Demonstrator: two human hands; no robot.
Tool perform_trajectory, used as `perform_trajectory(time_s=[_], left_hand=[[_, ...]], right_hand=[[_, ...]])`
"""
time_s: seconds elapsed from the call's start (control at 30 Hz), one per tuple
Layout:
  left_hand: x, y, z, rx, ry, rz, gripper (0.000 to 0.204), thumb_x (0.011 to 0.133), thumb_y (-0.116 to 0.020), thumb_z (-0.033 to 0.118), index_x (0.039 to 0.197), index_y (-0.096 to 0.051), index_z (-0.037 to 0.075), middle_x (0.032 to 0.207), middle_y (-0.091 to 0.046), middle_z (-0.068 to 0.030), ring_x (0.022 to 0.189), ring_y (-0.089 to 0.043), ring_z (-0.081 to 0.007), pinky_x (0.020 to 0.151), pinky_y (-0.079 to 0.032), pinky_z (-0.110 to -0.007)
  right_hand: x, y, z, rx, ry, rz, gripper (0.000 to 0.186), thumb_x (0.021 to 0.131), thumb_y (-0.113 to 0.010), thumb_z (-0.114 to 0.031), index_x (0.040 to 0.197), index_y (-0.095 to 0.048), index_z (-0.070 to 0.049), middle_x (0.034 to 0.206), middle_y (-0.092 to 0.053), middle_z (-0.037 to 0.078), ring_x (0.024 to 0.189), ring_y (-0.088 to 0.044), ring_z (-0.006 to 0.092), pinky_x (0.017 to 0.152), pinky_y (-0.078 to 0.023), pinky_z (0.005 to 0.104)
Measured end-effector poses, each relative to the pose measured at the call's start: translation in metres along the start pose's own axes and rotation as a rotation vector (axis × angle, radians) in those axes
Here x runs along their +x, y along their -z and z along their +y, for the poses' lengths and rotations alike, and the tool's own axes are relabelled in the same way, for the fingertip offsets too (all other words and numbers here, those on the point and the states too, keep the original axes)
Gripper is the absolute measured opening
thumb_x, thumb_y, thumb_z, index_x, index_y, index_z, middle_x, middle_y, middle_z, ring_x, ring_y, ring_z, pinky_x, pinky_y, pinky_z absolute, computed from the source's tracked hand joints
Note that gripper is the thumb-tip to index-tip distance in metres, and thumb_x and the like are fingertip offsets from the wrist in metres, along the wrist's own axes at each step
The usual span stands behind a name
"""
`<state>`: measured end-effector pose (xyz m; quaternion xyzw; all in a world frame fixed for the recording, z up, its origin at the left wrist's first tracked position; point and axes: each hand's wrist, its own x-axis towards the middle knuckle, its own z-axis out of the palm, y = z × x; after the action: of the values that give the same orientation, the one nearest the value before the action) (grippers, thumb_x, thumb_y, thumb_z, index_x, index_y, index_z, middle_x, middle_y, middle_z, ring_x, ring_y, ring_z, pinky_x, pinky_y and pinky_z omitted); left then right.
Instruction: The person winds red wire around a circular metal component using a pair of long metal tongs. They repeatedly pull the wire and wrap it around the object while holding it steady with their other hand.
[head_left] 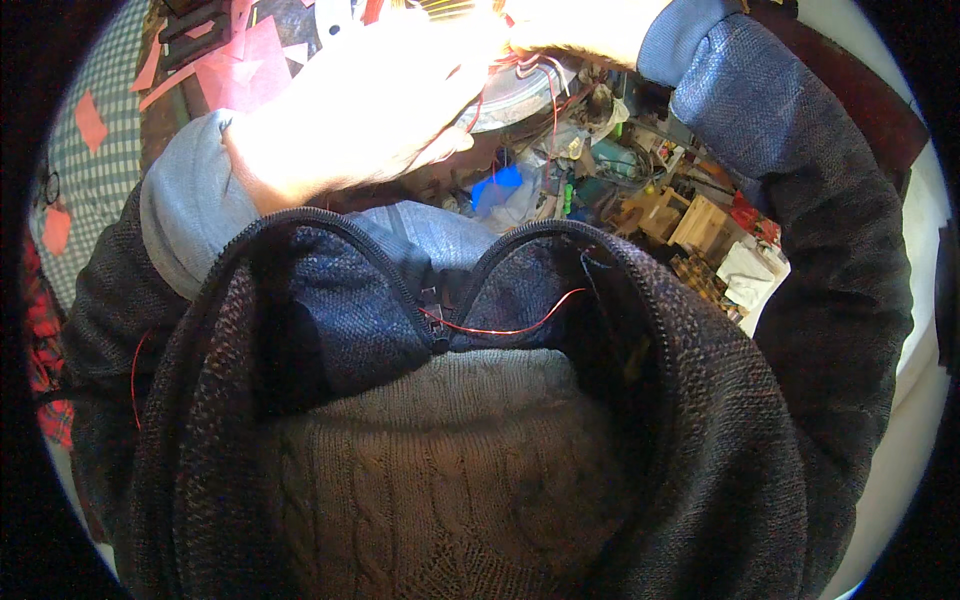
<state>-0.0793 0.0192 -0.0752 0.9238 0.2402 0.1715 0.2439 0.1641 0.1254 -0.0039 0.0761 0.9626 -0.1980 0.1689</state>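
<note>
Glare washes out most of my left hand (400, 85), which reaches up from the left with its fingers bent towards the top middle. My right hand (585, 28) comes in from the upper right, and its fingertips meet those of the left in a pinch. Thin red copper wires (555, 90) hang and loop right below the fingertips. Under them lies a round grey metal part (515, 100), partly covered by the hands. Copper-coloured windings (440, 10) show at the top edge. What sits between the left fingers is lost in the brightness.
Pink paper scraps (240, 70) and a black object (195, 30) lie at upper left, beside a green checked cloth (110, 130). Below the hands are a blue piece (495, 188), wooden blocks (705, 222) and clutter. A loose copper wire (500, 331) lies across my open jacket.
</note>
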Motion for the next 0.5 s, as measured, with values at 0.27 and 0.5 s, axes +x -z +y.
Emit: perform_trajectory(time_s=[0.27, 0.5], left_hand=[[0.003, 0.001, 0.003, 0.072, 0.014, 0.006, 0.048, 0.092, -0.067, 0.029, 0.132, -0.060, 0.004, 0.127, -0.061, -0.0151, 0.110, -0.061, -0.0328, 0.097, -0.050, -0.044], [0.013, -0.009, 0.006, 0.061, 0.038, 0.100, 0.048, 0.094, -0.065, 0.030, 0.133, -0.059, 0.004, 0.120, -0.062, -0.0140, 0.107, -0.062, -0.0323, 0.093, -0.051, -0.044]], right_hand=[[0.011, -0.004, -0.005, -0.061, -0.093, -0.186, 0.024, 0.095, -0.055, -0.021, 0.108, -0.074, -0.013, 0.092, -0.073, 0.012, 0.082, -0.069, 0.0278, 0.077, -0.055, 0.0427], [0.006, -0.001, 0.006, -0.163, -0.041, -0.050, 0.026, 0.095, -0.055, -0.023, 0.109, -0.075, -0.013, 0.098, -0.074, 0.013, 0.089, -0.071, 0.0274, 0.084, -0.056, 0.0427]])
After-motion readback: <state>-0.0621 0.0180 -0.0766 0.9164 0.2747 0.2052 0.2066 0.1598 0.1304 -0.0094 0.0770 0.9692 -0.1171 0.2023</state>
